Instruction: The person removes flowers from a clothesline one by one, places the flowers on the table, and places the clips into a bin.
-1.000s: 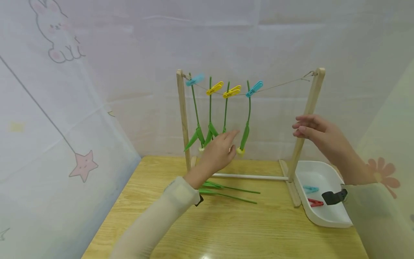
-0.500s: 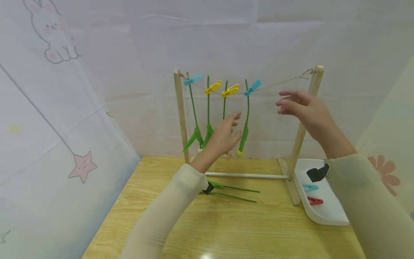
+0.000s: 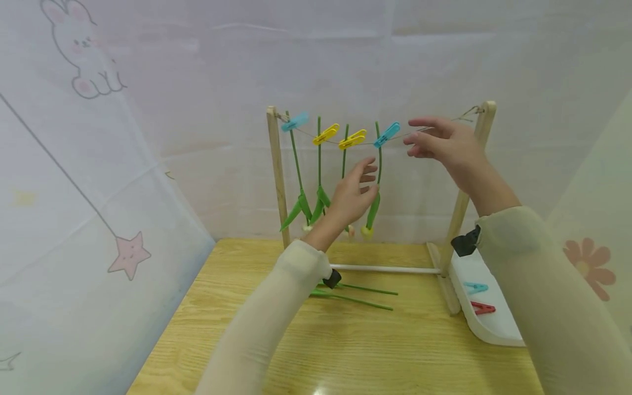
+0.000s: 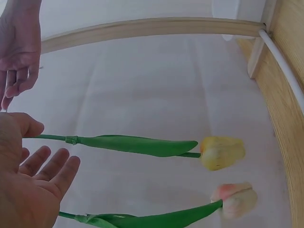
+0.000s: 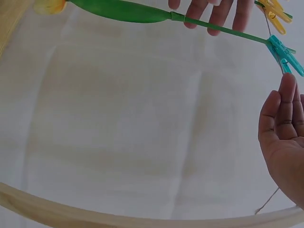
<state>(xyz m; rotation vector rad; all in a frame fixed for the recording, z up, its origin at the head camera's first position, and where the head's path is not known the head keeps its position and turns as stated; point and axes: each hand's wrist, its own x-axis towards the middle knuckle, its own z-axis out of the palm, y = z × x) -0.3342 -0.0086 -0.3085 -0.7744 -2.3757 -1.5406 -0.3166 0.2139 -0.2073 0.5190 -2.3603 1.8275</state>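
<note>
Four clothespins would exceed a simple pair; several pin artificial tulips upside down on a cord between two wooden posts. At the row's right end, a blue clothespin (image 3: 387, 135) clips the stem of a yellow tulip (image 4: 222, 153). My left hand (image 3: 353, 192) is beside that stem, fingers spread and loosely bent, gripping nothing. A pale pink tulip (image 4: 235, 199) hangs beside it. My right hand (image 3: 451, 148) is raised at the cord, just right of the blue clothespin; its fingertips (image 5: 287, 80) come close to the clip, with nothing held.
A white tray (image 3: 474, 323) at the right holds a blue clothespin (image 3: 476, 287) and a red clothespin (image 3: 483, 308). Green stems (image 3: 365, 302) lie on the wooden table (image 3: 345, 351) before the rack's white bar (image 3: 385, 269). The right post (image 3: 459, 211) stands behind the right forearm.
My left hand has risen and moved right to the yellow tulip's stem. My right hand has gone up and left, from the right post to the cord near the blue clothespin.
</note>
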